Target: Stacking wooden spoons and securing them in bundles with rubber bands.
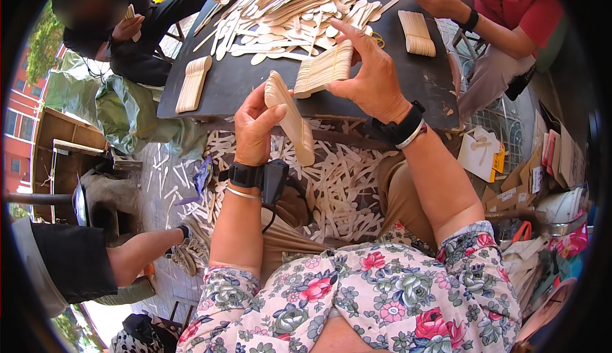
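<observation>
My left hand (254,127) is closed round a bundle of wooden spoons (292,122), tilted and held over the table's near edge. Another spoon bundle (324,70) is gripped between the thumb and fingers of my right hand (376,84), just right of the first and above the dark table (248,92). Its pale handles lie side by side in a tight row. Beyond my hands a large heap of loose wooden spoons (287,15) spreads over the table. A few yellow rubber bands (378,39) lie right of the heap.
One spoon bundle (193,84) stands at the table's left, another (417,33) at its right. Co-workers sit at far left and far right, handling spoons. Many loose spoons (344,194) cover the area below the table. Flattened cardboard (516,187) lies at right.
</observation>
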`<state>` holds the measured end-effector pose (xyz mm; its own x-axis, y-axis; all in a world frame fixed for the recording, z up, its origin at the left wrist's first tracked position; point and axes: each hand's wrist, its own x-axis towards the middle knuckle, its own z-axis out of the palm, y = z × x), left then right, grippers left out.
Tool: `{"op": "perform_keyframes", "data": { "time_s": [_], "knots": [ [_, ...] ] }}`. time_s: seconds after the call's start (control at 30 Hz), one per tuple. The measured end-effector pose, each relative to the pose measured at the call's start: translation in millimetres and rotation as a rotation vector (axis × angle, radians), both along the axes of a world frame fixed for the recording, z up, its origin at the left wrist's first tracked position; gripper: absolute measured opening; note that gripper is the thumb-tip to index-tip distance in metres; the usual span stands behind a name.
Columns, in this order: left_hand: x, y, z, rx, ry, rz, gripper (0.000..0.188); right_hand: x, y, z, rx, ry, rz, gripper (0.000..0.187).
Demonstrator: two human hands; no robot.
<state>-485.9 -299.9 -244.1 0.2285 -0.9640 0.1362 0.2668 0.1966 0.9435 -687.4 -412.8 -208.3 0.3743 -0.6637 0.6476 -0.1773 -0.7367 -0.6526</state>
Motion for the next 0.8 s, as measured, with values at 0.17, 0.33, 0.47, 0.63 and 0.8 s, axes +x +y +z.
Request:
{"op": "perform_keyframes", "data": {
  "time_s": [0.17,0.33,0.47,0.63,0.8],
  "knots": [
    [-1.2,1.9,1.9,-0.022,-0.032,0.028,0.072,11.5,-1.4,-4.4,0.199,-0.155,0.140,0.085],
    [-1.1,3.8,3.3,-0.034,-0.029,0.088,0.071,14.9,5.7,8.2,0.088,-0.213,0.142,0.094],
    [3.7,4.1,2.8,-0.017,-0.019,0.053,0.071,20.8,8.1,14.5,-0.086,-0.165,0.120,0.093],
    [2.0,4.9,2.5,-0.007,-0.084,0.054,0.076,30.1,2.7,11.5,-0.060,-0.067,0.076,0.092],
    [0.8,3.9,1.6,-0.022,-0.052,0.061,0.074,33.9,-18.1,-9.8,0.005,-0.067,0.083,0.090]
  ]
}}
